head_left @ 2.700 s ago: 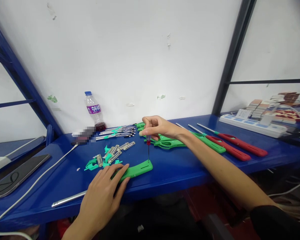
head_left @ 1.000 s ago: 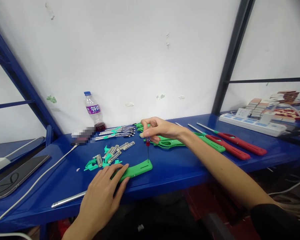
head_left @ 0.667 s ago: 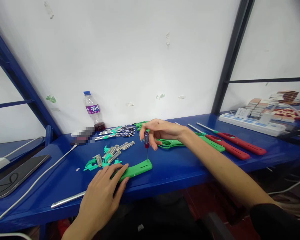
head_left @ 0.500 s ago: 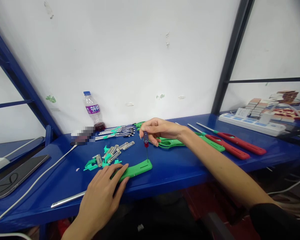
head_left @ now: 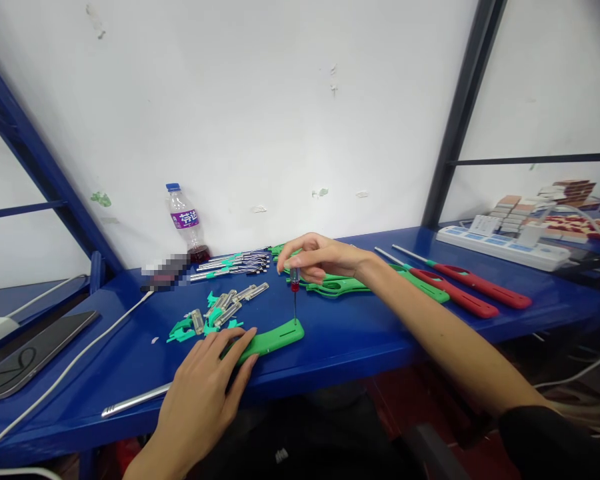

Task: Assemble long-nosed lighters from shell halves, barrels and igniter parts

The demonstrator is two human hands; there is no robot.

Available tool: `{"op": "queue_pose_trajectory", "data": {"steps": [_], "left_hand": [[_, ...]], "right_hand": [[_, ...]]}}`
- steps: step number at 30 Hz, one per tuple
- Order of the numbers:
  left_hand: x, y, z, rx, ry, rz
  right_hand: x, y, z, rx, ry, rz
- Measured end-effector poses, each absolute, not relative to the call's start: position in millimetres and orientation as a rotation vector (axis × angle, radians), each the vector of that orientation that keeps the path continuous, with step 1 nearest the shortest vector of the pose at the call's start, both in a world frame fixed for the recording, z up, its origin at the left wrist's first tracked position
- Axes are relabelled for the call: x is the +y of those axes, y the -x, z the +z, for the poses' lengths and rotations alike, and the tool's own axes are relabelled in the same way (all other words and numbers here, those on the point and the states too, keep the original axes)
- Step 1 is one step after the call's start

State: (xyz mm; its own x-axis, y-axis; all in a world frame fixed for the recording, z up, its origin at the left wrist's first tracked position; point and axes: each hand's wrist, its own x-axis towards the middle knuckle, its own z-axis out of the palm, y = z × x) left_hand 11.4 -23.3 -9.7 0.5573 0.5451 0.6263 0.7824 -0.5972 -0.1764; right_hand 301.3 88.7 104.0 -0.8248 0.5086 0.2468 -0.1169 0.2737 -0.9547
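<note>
A green long-necked lighter [head_left: 275, 339] lies at the front edge of the blue table, its metal tube pointing left. My left hand [head_left: 207, 380] is closed round its middle and pins it down, covering part of the body. A small screwdriver [head_left: 295, 283] with a clear and red handle stands nearly upright, its tip at the hole in the lighter's right end. My right hand [head_left: 310, 259] pinches the top of that handle between thumb and fingers. Just left of the lighter lie clear fuel tanks [head_left: 229, 313] and teal plastic pieces [head_left: 181, 329].
Metal tubes with wires [head_left: 230, 263] lie at the back. Green shells [head_left: 340, 287] and red lighters [head_left: 480, 277] lie to the right, near a white power strip [head_left: 505, 249]. A bottle [head_left: 186, 220] stands by the wall. A phone [head_left: 35, 353] and white cable [head_left: 85, 353] are left.
My right hand has shifted its fingers on the screwdriver's handle, which now stands a little straighter. My left hand and the lighter have stayed in place.
</note>
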Motion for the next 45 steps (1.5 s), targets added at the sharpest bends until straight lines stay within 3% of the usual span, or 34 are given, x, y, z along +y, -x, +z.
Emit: {"op": "queue_pose_trajectory", "data": {"steps": [30, 45], "left_hand": [[-24.3, -12.5, -9.1, -1.094, 2.35, -0.744], [-24.9, -12.3, -8.5, -1.086, 2.341, -0.752]], "right_hand": [[85.4, -300.8, 102.6, -2.117, 0.263, 1.547], [80.8, -294.6, 104.6, -2.041, 0.444, 1.421]]}}
